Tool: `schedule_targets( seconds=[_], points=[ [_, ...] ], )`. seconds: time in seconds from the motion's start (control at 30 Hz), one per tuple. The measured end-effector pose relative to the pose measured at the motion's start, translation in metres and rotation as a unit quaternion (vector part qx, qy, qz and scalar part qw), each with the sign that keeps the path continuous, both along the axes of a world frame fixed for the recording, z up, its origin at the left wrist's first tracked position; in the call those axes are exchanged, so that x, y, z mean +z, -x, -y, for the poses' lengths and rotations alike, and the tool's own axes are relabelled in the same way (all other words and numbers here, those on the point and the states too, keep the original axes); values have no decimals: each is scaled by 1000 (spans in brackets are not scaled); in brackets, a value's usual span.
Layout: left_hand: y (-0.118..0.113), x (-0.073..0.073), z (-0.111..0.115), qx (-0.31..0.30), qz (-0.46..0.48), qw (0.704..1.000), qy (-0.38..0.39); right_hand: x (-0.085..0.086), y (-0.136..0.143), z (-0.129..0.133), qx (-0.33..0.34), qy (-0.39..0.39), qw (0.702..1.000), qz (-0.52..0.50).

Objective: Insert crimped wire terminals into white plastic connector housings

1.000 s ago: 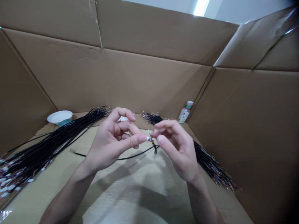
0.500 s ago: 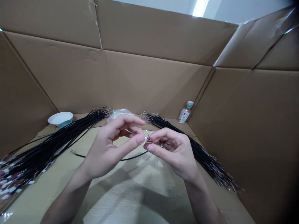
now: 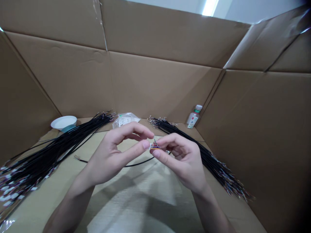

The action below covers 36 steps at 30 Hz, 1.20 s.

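My left hand [image 3: 116, 153] pinches a small white connector [image 3: 151, 145] between thumb and forefinger. My right hand [image 3: 182, 158] pinches the coloured wire ends [image 3: 155, 146] of a thin black cable [image 3: 131, 164] and holds them against that connector. The cable runs left from my fingers across the cardboard surface [image 3: 136, 197] to a loose end [image 3: 76, 158]. Both hands meet above the middle of the surface.
A large bundle of black cables [image 3: 48, 152] lies on the left, another bundle [image 3: 209, 161] on the right. At the back stand a white bowl [image 3: 63, 122], a clear bag of small parts [image 3: 124, 119] and a small bottle [image 3: 194, 117]. Cardboard walls [image 3: 157, 81] enclose the space.
My hands have drawn closer and the fingertips now meet at the connector. The dangling cable end has been straightened up into my right-hand pinch. The bag behind my left hand has come into view.
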<state>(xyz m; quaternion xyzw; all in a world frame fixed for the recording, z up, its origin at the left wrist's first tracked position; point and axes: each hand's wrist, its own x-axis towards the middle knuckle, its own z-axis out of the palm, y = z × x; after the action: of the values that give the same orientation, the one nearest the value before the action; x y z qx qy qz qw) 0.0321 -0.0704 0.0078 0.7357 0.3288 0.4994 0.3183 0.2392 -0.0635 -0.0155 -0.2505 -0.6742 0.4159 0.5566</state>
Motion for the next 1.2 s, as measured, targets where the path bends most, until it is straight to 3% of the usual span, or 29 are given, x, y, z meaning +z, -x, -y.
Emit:
schedule_targets(
  seconds=[0.43, 0.8, 1.07, 1.2],
  points=[
    [-4, 0, 0, -37, -7, 997, -69, 3, 2, 1, 1, 40, 998, -53],
    [-3, 1, -1, -45, -116, 980, -157, -1, 7, 0, -1, 60, 997, -42],
    [0, -10, -8, -2, -187, 946, -265, -5, 10, -2, 4, 50, 997, -62],
    [0, -12, -11, 13, -207, 937, -283, -7, 13, -4, 1, 59, 996, -70]
  ],
)
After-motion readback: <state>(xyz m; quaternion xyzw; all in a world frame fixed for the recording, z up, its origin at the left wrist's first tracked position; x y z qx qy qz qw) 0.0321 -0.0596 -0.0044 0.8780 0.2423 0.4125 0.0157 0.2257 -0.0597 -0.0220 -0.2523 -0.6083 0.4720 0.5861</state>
